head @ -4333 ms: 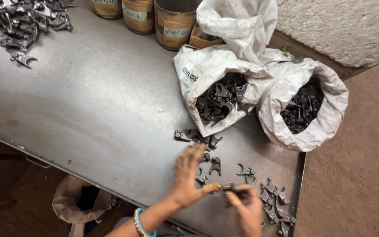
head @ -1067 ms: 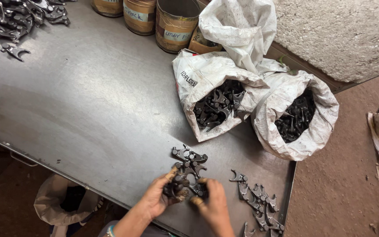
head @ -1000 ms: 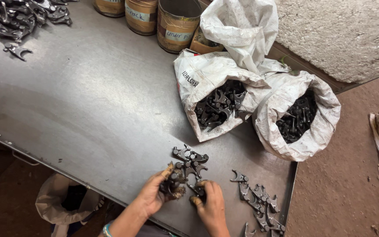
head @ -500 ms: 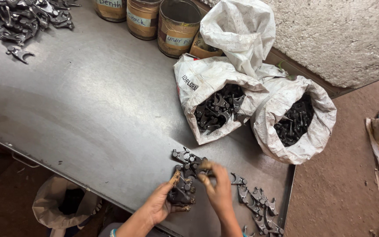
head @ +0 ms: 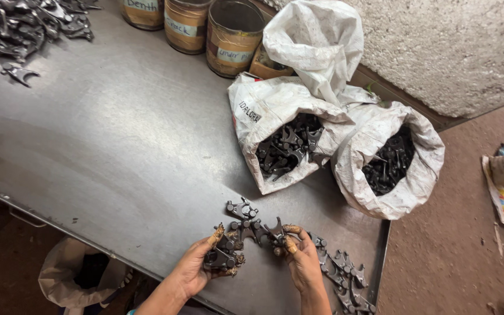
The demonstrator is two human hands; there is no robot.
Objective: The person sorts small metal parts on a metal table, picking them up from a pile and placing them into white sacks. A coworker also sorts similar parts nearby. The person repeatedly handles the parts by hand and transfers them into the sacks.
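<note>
My left hand (head: 196, 269) cups a small clump of dark forged metal parts (head: 223, 256) near the front edge of the steel table (head: 100, 146). My right hand (head: 301, 259) pinches one forked metal part (head: 276, 230) between thumb and fingers, just right of the clump. More of the same parts (head: 241, 209) lie just beyond my hands. A loose row of parts (head: 345, 280) lies to the right of my right hand, toward the table's right edge.
Two open white sacks (head: 281, 137) (head: 392, 160) hold dark parts at the table's right; a third sack (head: 316, 41) stands behind. Three tins (head: 233, 38) line the back edge. A pile of parts (head: 24, 26) lies far left. A sack (head: 74, 277) sits on the floor below.
My hands gathered scattered parts into a clump, then drew slightly apart; the right hand now pinches a single part while the left keeps the clump.
</note>
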